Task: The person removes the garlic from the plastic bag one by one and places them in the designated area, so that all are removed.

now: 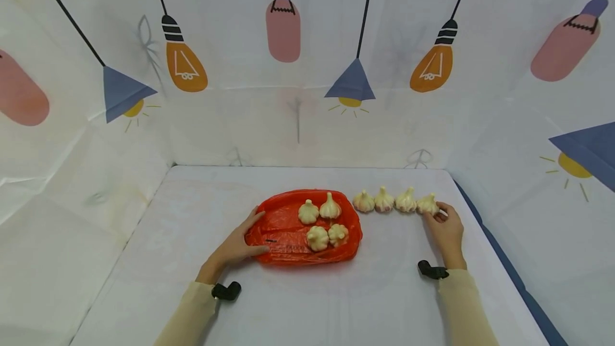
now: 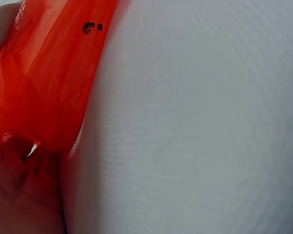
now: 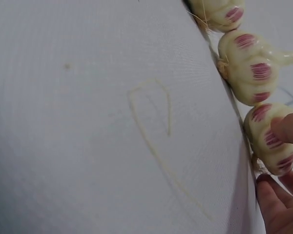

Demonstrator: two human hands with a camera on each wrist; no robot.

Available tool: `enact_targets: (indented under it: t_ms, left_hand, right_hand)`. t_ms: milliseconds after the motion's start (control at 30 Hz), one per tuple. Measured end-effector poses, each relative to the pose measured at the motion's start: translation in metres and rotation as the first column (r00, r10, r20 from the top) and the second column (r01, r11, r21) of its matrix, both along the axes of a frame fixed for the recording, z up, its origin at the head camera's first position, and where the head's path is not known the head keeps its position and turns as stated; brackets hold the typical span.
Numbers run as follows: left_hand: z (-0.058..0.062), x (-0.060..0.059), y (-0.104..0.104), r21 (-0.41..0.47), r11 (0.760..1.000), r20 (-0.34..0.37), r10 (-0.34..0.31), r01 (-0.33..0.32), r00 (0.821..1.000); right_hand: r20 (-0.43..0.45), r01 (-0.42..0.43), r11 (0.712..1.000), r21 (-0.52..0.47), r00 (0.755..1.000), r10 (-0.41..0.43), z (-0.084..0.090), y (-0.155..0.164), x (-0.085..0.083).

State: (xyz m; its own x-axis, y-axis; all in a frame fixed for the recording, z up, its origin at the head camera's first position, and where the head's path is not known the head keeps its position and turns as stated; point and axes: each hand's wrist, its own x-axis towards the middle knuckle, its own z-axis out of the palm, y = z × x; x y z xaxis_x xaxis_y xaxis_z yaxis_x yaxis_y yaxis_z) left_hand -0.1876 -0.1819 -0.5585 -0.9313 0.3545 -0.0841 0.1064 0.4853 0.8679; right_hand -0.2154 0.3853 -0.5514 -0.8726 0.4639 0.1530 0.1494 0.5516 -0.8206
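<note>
Head view: garlic bulb (image 1: 427,205) at right grip (image 1: 446,230) fingertips

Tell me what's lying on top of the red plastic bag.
Four garlic bulbs lie on the red plastic bag, and the left hand rests on its left edge. Anything under the bag is hidden.

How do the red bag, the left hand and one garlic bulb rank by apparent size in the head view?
1. Red bag, clearly largest.
2. Left hand.
3. Garlic bulb at the right hand, smallest.
</note>
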Motion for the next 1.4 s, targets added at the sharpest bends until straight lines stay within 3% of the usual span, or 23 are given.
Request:
enact_targets:
  t_ms: [533, 733, 1000, 1400]
  left_hand:
    - [0.002, 0.001, -0.001, -0.011, 1.0, 0.025, 0.001, -0.001, 1.0]
    - [0.001, 0.0, -0.002, -0.007, 1.0, 0.019, 0.007, -0.006, 1.0]
    - [0.002, 0.001, -0.002, 0.009, 1.0, 0.006, 0.0, -0.001, 1.0]
    - [0.003, 0.001, -0.002, 0.008, 1.0, 0.01, -0.006, 0.006, 1.0]
  right_hand:
    - [0.067, -0.037, 0.998, 0.043, 0.997, 0.034, 0.007, -0.001, 0.002]
    - [0.027, -0.063, 0.996, 0.056, 0.998, 0.062, 0.012, -0.002, 0.004]
    - [-0.084, -0.095, 0.991, 0.1, 0.991, 0.103, 0.03, -0.009, 0.008]
    - [-0.112, -0.22, 0.962, 0.16, 0.965, 0.239, 0.07, -0.036, 0.012]
